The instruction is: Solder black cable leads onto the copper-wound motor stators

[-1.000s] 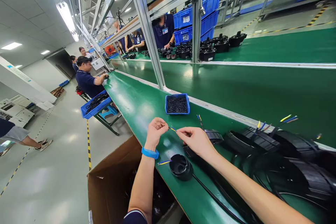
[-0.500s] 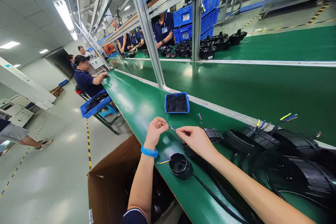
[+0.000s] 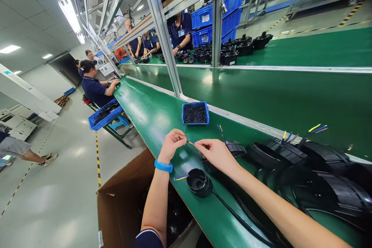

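Thin yellow and blue wires point(image 3: 190, 142) stretch between my two hands over the green bench. My left hand point(image 3: 174, 143), with a blue wristband, pinches the wires' left end, where a small dark piece shows at the fingertips; I cannot make out what it is. My right hand point(image 3: 213, 153) is closed in a pinch on the wires' other end. Below the hands lies a round black housing point(image 3: 199, 183) with a black cable and blue and yellow wire ends poking out at its left. Past the hands, a small blue bin point(image 3: 195, 113) holds many short black pieces.
Several black round housings point(image 3: 293, 155) with cables and coloured wire ends crowd the right side. An open cardboard box point(image 3: 116, 201) stands below the bench edge. A metal post point(image 3: 161, 35) rises behind the bin. Co-workers point(image 3: 95, 85) sit farther along the bench.
Both hands keep their pinch on the wires, almost unmoved. The view has shifted very slightly, and a seated co-worker's head and arms have moved a little.
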A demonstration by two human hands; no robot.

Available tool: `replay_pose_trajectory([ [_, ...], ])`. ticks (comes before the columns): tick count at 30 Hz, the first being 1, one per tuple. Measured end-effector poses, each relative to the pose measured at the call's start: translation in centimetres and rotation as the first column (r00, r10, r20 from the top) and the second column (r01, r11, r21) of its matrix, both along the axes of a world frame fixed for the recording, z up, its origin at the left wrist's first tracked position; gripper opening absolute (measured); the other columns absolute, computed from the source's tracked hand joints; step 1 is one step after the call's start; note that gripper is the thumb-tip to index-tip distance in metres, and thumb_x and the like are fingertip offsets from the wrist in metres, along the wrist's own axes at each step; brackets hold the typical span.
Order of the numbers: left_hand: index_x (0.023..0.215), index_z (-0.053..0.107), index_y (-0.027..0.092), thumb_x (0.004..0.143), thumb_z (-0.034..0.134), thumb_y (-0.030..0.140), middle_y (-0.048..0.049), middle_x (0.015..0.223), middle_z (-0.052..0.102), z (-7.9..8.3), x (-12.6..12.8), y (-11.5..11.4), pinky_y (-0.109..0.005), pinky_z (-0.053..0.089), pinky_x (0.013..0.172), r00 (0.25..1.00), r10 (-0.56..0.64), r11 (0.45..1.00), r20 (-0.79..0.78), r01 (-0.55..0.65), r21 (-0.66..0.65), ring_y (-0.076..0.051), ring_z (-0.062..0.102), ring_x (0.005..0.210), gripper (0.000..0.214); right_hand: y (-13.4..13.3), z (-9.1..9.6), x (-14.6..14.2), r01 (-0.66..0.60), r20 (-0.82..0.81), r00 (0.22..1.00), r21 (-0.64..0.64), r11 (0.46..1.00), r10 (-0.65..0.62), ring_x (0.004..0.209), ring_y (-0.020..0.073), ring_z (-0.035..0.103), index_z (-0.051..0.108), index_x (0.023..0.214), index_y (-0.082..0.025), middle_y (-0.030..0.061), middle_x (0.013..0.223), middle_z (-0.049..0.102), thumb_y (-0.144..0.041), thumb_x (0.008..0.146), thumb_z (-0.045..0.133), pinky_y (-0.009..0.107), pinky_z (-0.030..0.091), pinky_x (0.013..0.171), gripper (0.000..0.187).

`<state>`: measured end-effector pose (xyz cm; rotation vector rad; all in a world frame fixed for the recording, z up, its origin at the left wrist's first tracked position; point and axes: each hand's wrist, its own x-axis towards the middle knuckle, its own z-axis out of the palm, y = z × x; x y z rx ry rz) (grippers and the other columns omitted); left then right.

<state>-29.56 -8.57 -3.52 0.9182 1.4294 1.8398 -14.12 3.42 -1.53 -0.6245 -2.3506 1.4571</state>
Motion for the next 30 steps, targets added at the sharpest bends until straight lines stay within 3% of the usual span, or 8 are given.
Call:
replay_pose_trajectory([
  [5, 0.092, 0.061, 0.015, 0.067, 0.086, 0.029, 0.0006, 0.072, 0.063, 0.1, 0.0, -0.1, -0.024, 0.045, 0.069, 0.999, -0.036, 0.999, 0.009, 0.036, -0.015, -0.009, 0.056, 0.067, 0.038, 0.1, -0.1, -0.1, -0.016, 0.011, 1.0, 0.02, 1.0, 0.016, 0.061, 0.0208, 0.063, 0.076, 0.079, -0.019, 0.0046, 0.069, 0.07, -0.044, 0.083, 0.047, 0.03, 0.044, 0.058, 0.038],
  [9, 0.092, 0.062, 0.015, 0.068, 0.087, 0.031, -0.001, 0.075, 0.065, 0.2, 0.1, -0.2, -0.024, 0.046, 0.069, 0.996, -0.089, 0.995, 0.02, 0.09, -0.043, -0.01, 0.06, 0.068, 0.038, -0.1, -0.2, -0.1, -0.003, -0.005, 1.0, 0.069, 0.998, 0.003, 0.071, 0.0235, 0.064, 0.076, 0.08, -0.021, 0.0059, 0.079, 0.074, -0.043, 0.084, 0.048, 0.031, 0.045, 0.065, 0.036],
  [14, 0.088, 0.066, 0.013, 0.064, 0.09, 0.034, -0.0012, 0.073, 0.065, 0.2, 0.5, 0.1, -0.025, 0.048, 0.068, 0.997, -0.063, 0.994, 0.048, 0.066, -0.084, -0.01, 0.061, 0.066, 0.04, -0.2, -0.3, 0.0, 0.008, -0.03, 1.0, 0.12, 0.993, -0.004, 0.073, 0.0241, 0.063, 0.074, 0.078, -0.022, 0.0063, 0.081, 0.073, -0.043, 0.086, 0.046, 0.032, 0.044, 0.066, 0.035],
  [25, 0.077, 0.064, 0.013, 0.058, 0.091, 0.036, -0.0007, 0.066, 0.066, -0.3, 1.9, 1.1, -0.025, 0.045, 0.06, 0.981, 0.142, 0.99, 0.132, -0.141, -0.019, -0.01, 0.058, 0.058, 0.04, 0.0, -0.3, -0.4, 0.06, -0.067, 0.996, 0.069, 0.996, -0.056, 0.058, 0.0199, 0.059, 0.065, 0.074, -0.021, 0.0041, 0.066, 0.064, -0.046, 0.086, 0.038, 0.03, 0.042, 0.057, 0.039],
  [30, 0.077, 0.066, 0.014, 0.063, 0.087, 0.036, -0.0019, 0.069, 0.067, 1.2, -0.1, 3.5, -0.025, 0.046, 0.063, 0.969, 0.247, 0.969, 0.03, -0.248, 0.022, -0.01, 0.058, 0.06, 0.034, 0.0, -0.3, -0.6, 0.123, -0.098, 0.988, 0.056, 0.991, -0.117, 0.058, 0.0205, 0.06, 0.067, 0.076, -0.02, 0.0057, 0.07, 0.067, -0.05, 0.085, 0.039, 0.031, 0.044, 0.057, 0.042],
])
